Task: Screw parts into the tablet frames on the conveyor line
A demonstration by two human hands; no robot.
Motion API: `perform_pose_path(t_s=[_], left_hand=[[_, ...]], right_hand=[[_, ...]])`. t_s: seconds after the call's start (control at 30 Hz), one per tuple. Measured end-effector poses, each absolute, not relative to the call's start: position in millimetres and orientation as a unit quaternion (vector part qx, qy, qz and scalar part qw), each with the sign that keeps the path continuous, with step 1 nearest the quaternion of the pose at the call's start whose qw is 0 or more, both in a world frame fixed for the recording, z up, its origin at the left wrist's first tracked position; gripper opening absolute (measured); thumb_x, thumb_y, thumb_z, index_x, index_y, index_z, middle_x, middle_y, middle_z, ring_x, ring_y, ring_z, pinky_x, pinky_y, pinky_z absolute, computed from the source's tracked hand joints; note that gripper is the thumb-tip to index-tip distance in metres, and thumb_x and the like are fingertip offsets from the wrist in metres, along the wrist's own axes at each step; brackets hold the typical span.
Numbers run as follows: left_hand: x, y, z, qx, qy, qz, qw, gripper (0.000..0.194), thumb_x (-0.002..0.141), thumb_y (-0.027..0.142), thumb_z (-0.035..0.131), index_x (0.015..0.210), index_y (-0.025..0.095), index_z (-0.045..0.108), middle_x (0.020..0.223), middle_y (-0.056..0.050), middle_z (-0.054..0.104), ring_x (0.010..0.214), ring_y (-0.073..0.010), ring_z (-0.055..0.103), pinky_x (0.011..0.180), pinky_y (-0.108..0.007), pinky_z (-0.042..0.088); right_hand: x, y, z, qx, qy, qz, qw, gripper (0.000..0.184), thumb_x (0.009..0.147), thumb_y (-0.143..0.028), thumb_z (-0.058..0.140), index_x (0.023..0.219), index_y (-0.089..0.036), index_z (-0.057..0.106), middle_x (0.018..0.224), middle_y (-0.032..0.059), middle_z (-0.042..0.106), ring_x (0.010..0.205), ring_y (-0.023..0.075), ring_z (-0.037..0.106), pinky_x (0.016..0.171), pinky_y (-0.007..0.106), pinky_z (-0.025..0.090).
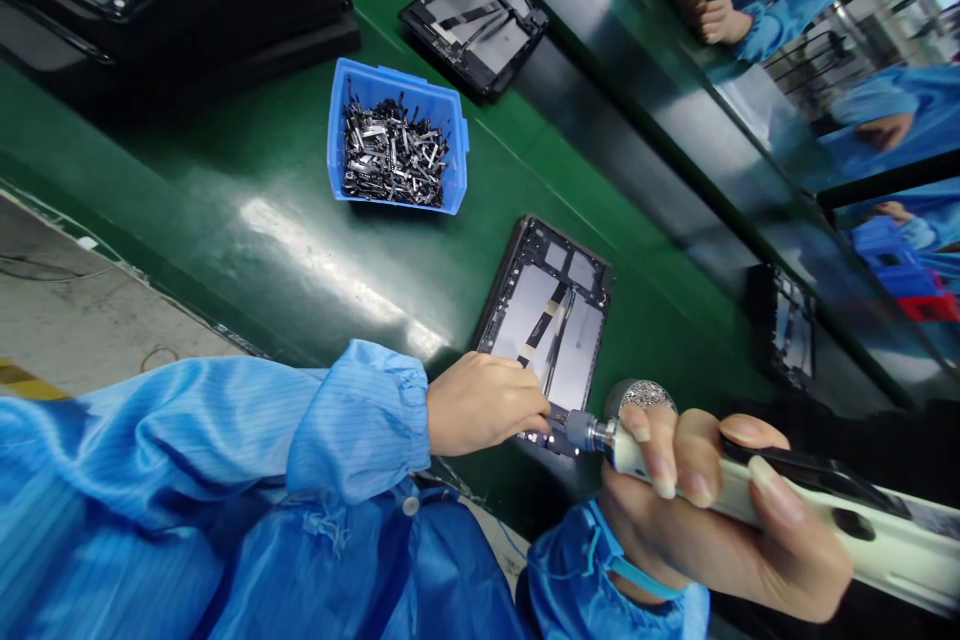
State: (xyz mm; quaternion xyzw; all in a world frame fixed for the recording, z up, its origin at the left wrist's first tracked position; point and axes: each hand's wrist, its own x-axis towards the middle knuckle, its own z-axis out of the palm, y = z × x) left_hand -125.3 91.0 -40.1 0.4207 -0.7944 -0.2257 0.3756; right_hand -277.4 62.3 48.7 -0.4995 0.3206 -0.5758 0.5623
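One tablet (pixel 585 345) lies beneath the driver (pixel 907 557); the right hand (pixel 697 535) wraps it firmly, the left hand's (pixel 480 403) curled fingers likely steady its tip, grasp unclear.

Gap between blue bin (pixel 335 145) and open device (pixel 585 345); black stack (pixel 255 25) blocks upper left

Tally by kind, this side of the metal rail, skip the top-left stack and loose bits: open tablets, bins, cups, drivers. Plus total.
Open tablets: 3 (centre tablet, top tablet, right tablet)
Blue bin: 1
Round cup: 1
Driver: 1
Total: 6
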Motion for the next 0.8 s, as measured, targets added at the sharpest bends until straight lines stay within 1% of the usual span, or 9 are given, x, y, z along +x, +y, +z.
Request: perform_pose_path(t_s=[0.2, 0.4, 0.53, 0.63, 0.8], left_hand=[[-125, 92, -40, 0.419, -0.789, -0.228, 0.388, 0.031, 0.099, 0.035, 0.048, 0.088, 0.015, 0.069, 0.082, -0.002, 0.069, 0.071, -0.0125, 0.059, 0.069, -0.024, 0.046], [-124, 93, -39, 0.413, -0.791, -0.225, 0.392, 0.031, 0.097, 0.037, 0.051, 0.086, 0.015, 0.069, 0.083, -0.002, 0.068, 0.071, -0.0129, 0.059, 0.068, -0.024, 0.046], [-125, 93, -40, 0.412, -0.795, -0.219, 0.387, 0.03, 0.098, 0.036, 0.05, 0.087, 0.015, 0.068, 0.084, -0.003, 0.068, 0.072, -0.0124, 0.059, 0.069, -0.023, 0.046], [-125, 93, -42, 0.402, -0.799, -0.198, 0.401, 0.031, 0.098, 0.036, 0.048, 0.086, 0.015, 0.067, 0.083, -0.004, 0.066, 0.071, -0.0128, 0.057, 0.066, -0.024, 0.045], [-124, 94, -42, 0.395, -0.803, -0.171, 0.412, 0.033, 0.1, 0.035, 0.045, 0.086, 0.014, 0.067, 0.082, -0.004, 0.066, 0.071, -0.0131, 0.056, 0.061, -0.025, 0.043]], right_hand=[[-280, 63, 47, -0.502, 0.326, -0.576, 0.557, 0.02, 0.07, -0.03, 0.058, 0.084, -0.02, 0.069, 0.043, -0.0081, 0.032, 0.037, 0.0086, 0.028, 0.053, 0.028, 0.04], [-279, 63, 51, -0.501, 0.326, -0.559, 0.575, 0.018, 0.072, -0.029, 0.062, 0.084, -0.019, 0.07, 0.042, -0.0074, 0.036, 0.037, 0.0088, 0.031, 0.053, 0.028, 0.04], [-282, 63, 52, -0.505, 0.333, -0.555, 0.572, 0.017, 0.071, -0.03, 0.062, 0.084, -0.02, 0.069, 0.042, -0.008, 0.033, 0.037, 0.009, 0.028, 0.054, 0.029, 0.04], [-286, 63, 50, -0.498, 0.339, -0.557, 0.571, 0.018, 0.071, -0.032, 0.062, 0.084, -0.021, 0.069, 0.042, -0.0088, 0.03, 0.037, 0.0089, 0.024, 0.052, 0.03, 0.039], [-293, 61, 48, -0.486, 0.323, -0.55, 0.598, 0.019, 0.072, -0.029, 0.062, 0.087, -0.019, 0.068, 0.044, -0.0095, 0.028, 0.037, 0.0077, 0.024, 0.052, 0.028, 0.038]])
